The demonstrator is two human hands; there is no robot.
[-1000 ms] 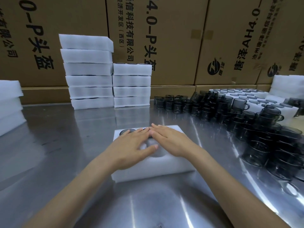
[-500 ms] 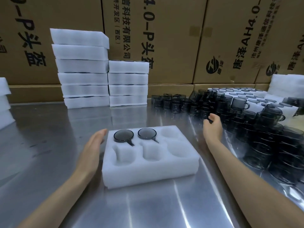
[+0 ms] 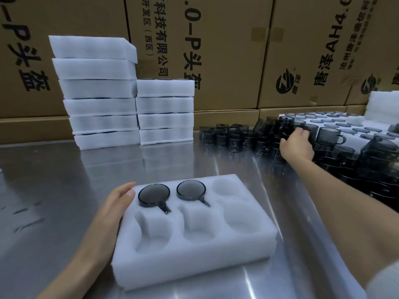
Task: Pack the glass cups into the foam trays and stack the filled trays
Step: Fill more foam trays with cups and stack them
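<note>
A white foam tray (image 3: pixel 194 262) lies on the steel table in front of me. Two dark glass cups (image 3: pixel 154 195) (image 3: pixel 190 190) sit in its back left and back middle pockets; the other pockets are hollow. My left hand (image 3: pixel 116 203) rests flat against the tray's left side, fingers straight. My right hand (image 3: pixel 296 144) is stretched out to the right into a crowd of loose dark glass cups (image 3: pixel 233 137), its fingers curled over one cup (image 3: pixel 312 133) there.
Two stacks of white foam trays (image 3: pixel 97 104) (image 3: pixel 165 108) stand at the back of the steel table (image 3: pixel 54 190). Cardboard boxes (image 3: pixel 226 50) wall off the rear. More cups sit in a foam sheet (image 3: pixel 345 124) at the far right.
Both hands lifted off the top of the tray. The left hand settled against the tray's left side; the right hand reached out right and up into the loose cups.
</note>
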